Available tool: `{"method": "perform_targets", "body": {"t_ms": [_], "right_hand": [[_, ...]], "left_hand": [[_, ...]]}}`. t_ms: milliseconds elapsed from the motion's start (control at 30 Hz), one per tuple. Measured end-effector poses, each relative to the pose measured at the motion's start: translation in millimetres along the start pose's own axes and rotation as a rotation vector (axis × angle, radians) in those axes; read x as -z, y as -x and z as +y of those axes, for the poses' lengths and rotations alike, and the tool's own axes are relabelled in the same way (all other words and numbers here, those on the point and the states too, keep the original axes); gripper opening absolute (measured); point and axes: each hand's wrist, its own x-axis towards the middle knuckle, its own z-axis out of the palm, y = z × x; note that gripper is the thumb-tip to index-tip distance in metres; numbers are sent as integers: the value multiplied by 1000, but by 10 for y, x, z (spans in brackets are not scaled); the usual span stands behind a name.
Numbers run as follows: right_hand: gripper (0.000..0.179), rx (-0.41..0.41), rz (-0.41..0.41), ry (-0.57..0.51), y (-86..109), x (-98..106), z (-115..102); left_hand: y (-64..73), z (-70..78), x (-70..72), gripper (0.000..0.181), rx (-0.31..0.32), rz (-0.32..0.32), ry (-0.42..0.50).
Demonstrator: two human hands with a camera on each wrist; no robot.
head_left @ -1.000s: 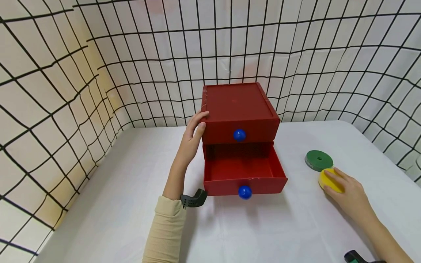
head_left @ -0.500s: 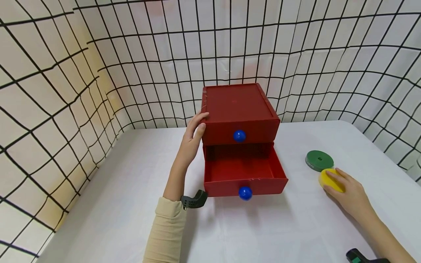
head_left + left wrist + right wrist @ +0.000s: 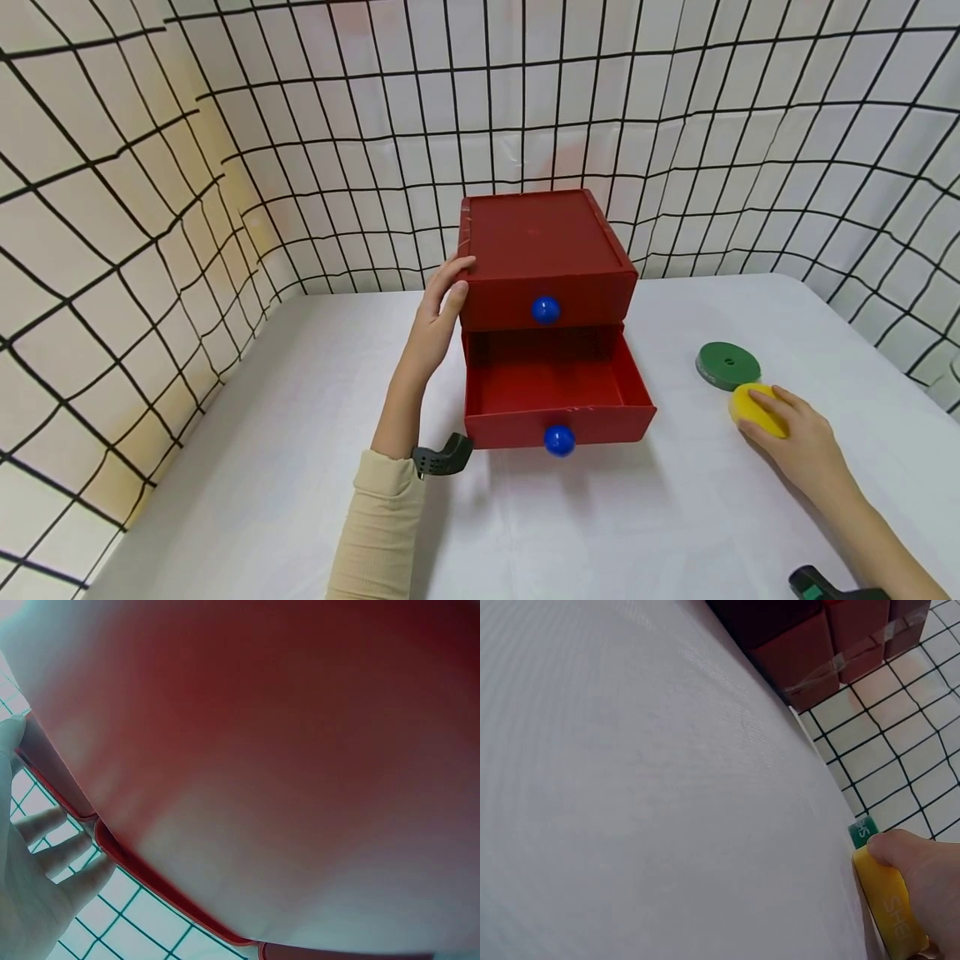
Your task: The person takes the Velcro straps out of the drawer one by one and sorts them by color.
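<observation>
Red box-shaped cabinet (image 3: 536,237) stood, apparently steadied by the unclenched left hand (image 3: 435,315); right hand (image 3: 804,440) gripped thick yellow disc (image 3: 756,415).

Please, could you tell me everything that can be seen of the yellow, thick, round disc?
The yellow, thick, round disc looks smooth; its material is hard to tell. Its top shows no marking, while the right wrist view shows pale letters, SHE, on its side. The person's right hand grips it and covers part. It is to the right on the white-covered table, just nearer the person than the green, flat, round disc. Whether the discs touch, or it rests fully on the table, is unclear.
</observation>
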Motion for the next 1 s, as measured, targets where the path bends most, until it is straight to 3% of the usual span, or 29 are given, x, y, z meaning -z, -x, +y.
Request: {"method": "perform_targets", "body": {"t_ms": [333, 700, 1000], "right_hand": [[61, -20, 33, 21, 52, 103, -127], [55, 195, 96, -27, 75, 128, -381], [53, 335, 240, -61, 147, 127, -709]], "left_hand": [[6, -7, -5, 36, 15, -2, -8], [-4, 10, 1, 36, 4, -3, -10], [4, 12, 8, 36, 17, 0, -9]]}}
